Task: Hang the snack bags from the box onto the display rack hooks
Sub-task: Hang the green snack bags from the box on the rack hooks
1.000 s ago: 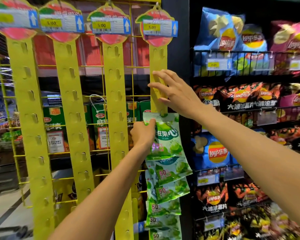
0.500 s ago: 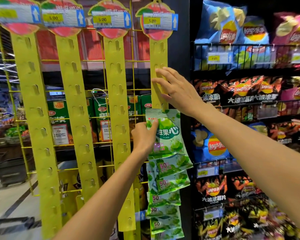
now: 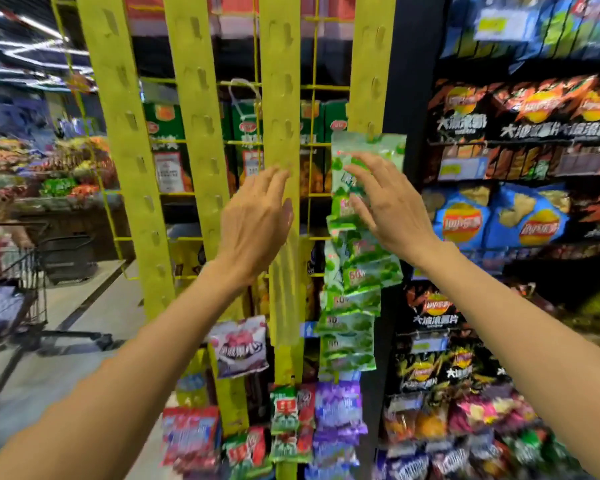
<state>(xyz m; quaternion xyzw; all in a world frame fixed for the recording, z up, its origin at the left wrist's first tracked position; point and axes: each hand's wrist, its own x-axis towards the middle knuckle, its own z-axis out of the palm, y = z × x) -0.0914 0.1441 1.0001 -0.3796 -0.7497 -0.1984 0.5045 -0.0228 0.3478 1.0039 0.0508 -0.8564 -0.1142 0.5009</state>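
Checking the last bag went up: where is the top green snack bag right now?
In the head view, the top green snack bag hangs right of centre on the rightmost yellow strip, partly behind the open right hand.

Two bare forearms are seen, uncovered from the lower frame edges up to the wrists; no sleeve, watch, bracelet or glove is worn. The left hand (image 3: 253, 220) and the right hand (image 3: 392, 209) are likewise bare, and no ring can be made out on the fingers, which are slightly blurred.
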